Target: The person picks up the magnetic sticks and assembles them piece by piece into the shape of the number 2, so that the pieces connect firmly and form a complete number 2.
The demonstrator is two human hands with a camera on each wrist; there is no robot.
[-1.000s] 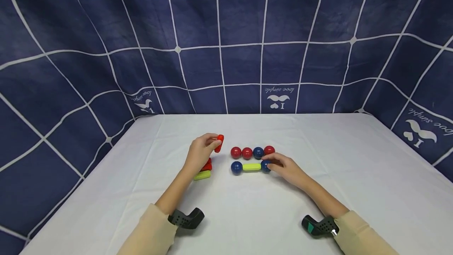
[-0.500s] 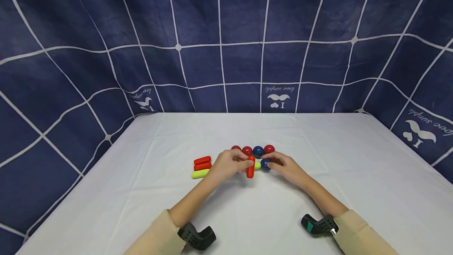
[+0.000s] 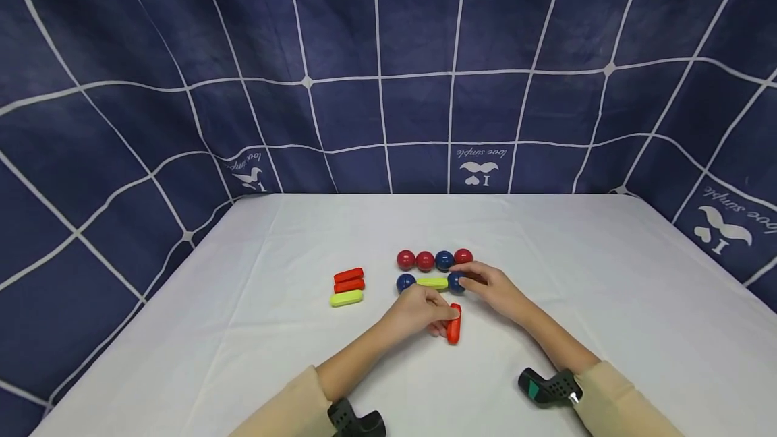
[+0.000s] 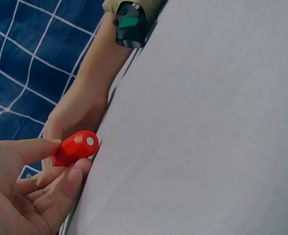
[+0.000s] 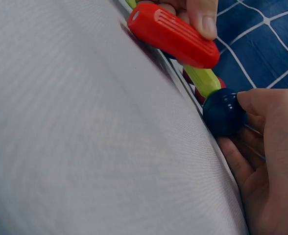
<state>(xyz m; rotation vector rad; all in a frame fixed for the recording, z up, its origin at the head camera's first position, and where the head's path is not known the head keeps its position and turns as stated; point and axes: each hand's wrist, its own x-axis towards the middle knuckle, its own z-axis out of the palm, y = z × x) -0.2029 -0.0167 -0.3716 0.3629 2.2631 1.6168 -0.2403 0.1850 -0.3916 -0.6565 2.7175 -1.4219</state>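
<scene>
My left hand pinches a red rod between thumb and fingers, just in front of the right blue ball. In the left wrist view, a round silvery spot shows on the end of the red rod. My right hand holds a dark blue ball between thumb and fingers. That ball touches the right end of a yellow-green rod lying on the white table. Another blue ball sits at the rod's left end, its lower part hidden behind the left hand.
Behind the blue-ended rod stands a row of loose balls, including a red one and a blue one. To the left lie two red rods and one yellow-green rod. A dark blue gridded curtain hangs beyond the white table.
Carrying the red rod, my left hand has moved right and toward me, from beside the loose rods to in front of the right blue ball. My right hand stays on that ball.
</scene>
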